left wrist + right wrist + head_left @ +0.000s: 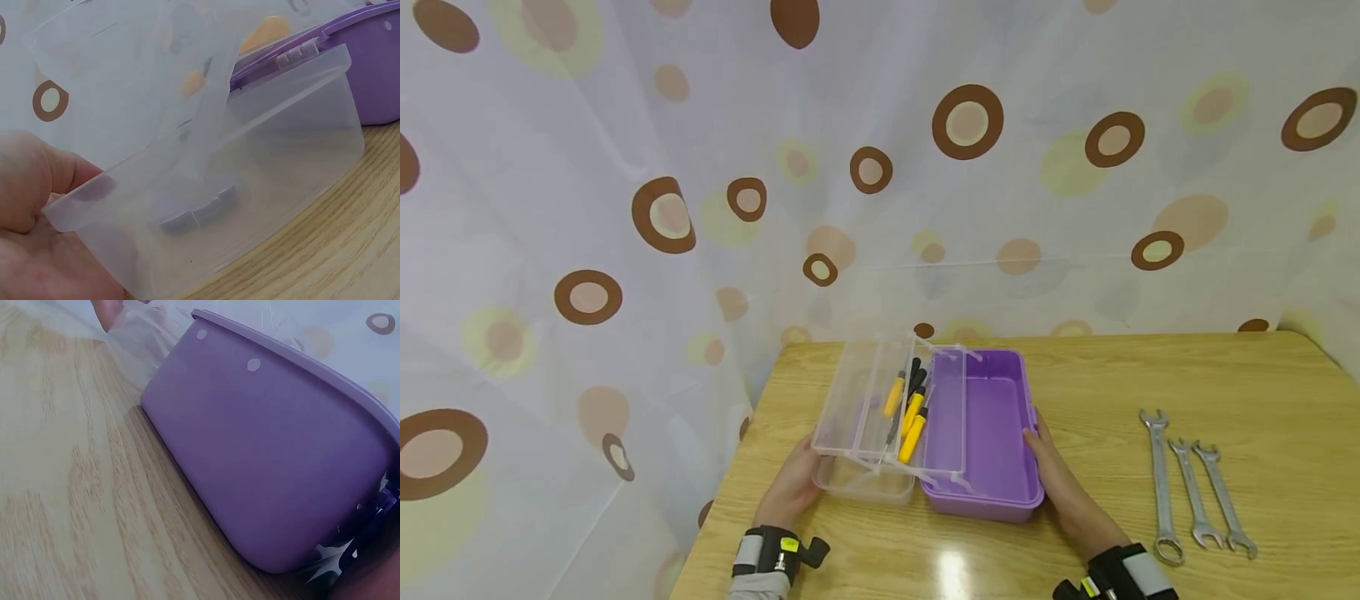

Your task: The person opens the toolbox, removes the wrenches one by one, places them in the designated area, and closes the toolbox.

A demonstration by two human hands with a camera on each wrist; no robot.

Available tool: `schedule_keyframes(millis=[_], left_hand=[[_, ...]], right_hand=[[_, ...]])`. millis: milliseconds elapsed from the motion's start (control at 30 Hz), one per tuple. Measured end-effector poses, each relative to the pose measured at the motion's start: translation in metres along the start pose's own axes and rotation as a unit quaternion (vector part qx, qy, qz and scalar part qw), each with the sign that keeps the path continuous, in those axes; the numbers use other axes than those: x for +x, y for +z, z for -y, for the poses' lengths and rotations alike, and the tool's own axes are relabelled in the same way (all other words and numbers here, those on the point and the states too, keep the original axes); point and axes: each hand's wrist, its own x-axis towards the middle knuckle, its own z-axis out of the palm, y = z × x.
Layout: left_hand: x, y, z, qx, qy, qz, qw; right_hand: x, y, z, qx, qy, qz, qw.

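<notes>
On my remote feed I count three wrenches, three yellow handles, one purple box, one clear lid, one clear tray and one wooden tabletop.

The box base stands on the surface, with its lid just beside it on the left. The tray sits above, spanning the lid and the base's left part; screwdrivers lie in it. The left grip is at the lid's left end, the right grip against the base's right wall. Farther right, 3 wrenches lie side by side. A cloth hangs behind.
</notes>
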Motion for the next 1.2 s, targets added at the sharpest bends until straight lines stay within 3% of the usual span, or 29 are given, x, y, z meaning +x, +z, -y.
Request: schedule_keyframes(millis=[67,100,167,233,467,733,1200], left_hand=[[-0.002,0.000,-0.001,0.010,0.003,-0.005,0.9999],[-0.003,-0.001,-0.002,0.014,0.004,-0.010,0.9998],[-0.005,-0.001,-0.003,0.019,0.014,-0.018,0.9996],[-0.006,-0.002,-0.004,0.024,0.024,-0.022,0.9992],[-0.013,-0.004,0.003,0.041,-0.003,-0.022,0.9989],[-0.012,-0.003,0.009,0.034,-0.010,-0.016,0.9992],[-0.004,0.005,0.002,0.032,-0.004,-0.019,0.9993]], right_hand=[[-0.035,0.037,0.068,-0.050,0.060,0.004,0.9969],[-0.050,0.055,0.099,-0.081,0.107,0.002,0.9910],[-0.064,0.076,0.130,-0.086,0.125,0.005,0.9884],[-0.069,0.087,0.145,-0.091,0.140,0.001,0.9860],[-0.073,0.084,0.138,-0.113,0.134,0.006,0.9845],[-0.074,0.076,0.129,-0.109,0.133,0.002,0.9850],[-0.071,0.072,0.137,-0.116,0.130,-0.002,0.9847]])
